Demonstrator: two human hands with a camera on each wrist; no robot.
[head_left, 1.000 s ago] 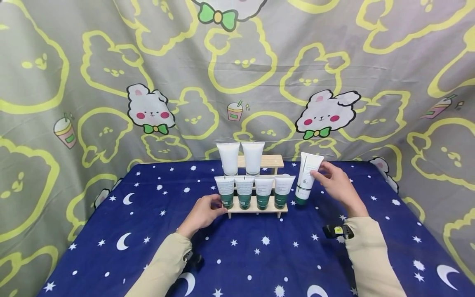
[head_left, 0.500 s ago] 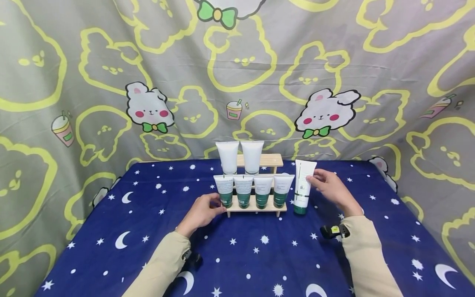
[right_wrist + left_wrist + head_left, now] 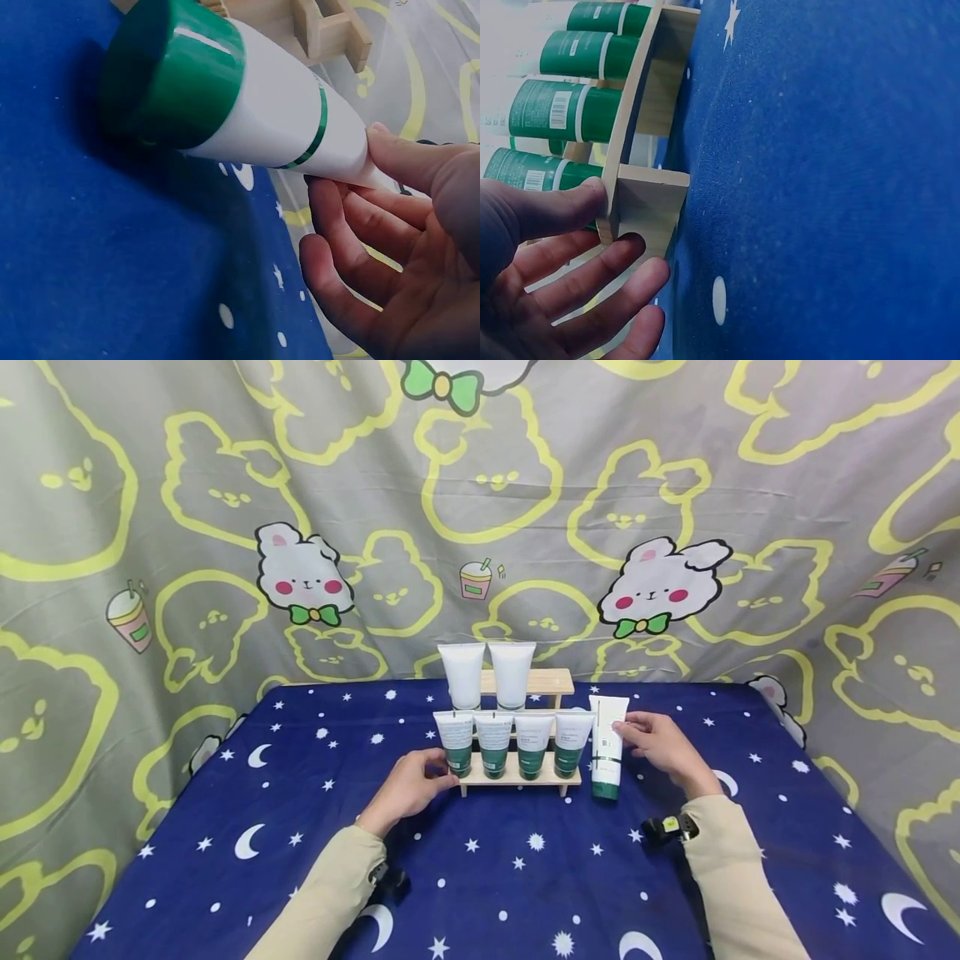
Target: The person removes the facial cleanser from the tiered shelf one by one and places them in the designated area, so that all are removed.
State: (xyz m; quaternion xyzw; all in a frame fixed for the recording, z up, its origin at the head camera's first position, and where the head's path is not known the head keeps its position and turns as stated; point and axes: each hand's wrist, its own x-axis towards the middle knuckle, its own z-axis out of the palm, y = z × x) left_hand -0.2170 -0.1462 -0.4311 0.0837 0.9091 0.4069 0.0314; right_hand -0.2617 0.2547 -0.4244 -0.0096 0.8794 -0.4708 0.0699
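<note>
My right hand (image 3: pixel 660 743) pinches a white squeeze tube with a green cap (image 3: pixel 606 747) near its upper end, thumb on one face and fingers behind. The tube is upright, cap down, just right of a stepped wooden display rack (image 3: pixel 517 770). In the right wrist view the green cap (image 3: pixel 176 75) is close over the blue cloth. My left hand (image 3: pixel 408 785) holds the left end of the rack's front step; in the left wrist view the thumb (image 3: pixel 562 210) lies on top beside a tube and the fingers reach below the board.
Several smaller white-and-green tubes (image 3: pixel 532 747) stand in a row on the front step. Two larger white tubes (image 3: pixel 512 677) stand behind, by the upper step (image 3: pixel 551 681). A patterned curtain (image 3: pixel 375 502) hangs behind the blue star-print tablecloth (image 3: pixel 495 860).
My right hand has brought the tube left and toward me, lower and closer to the rack's right end, and it has turned from tilted to nearly upright. My left hand stays at the rack.
</note>
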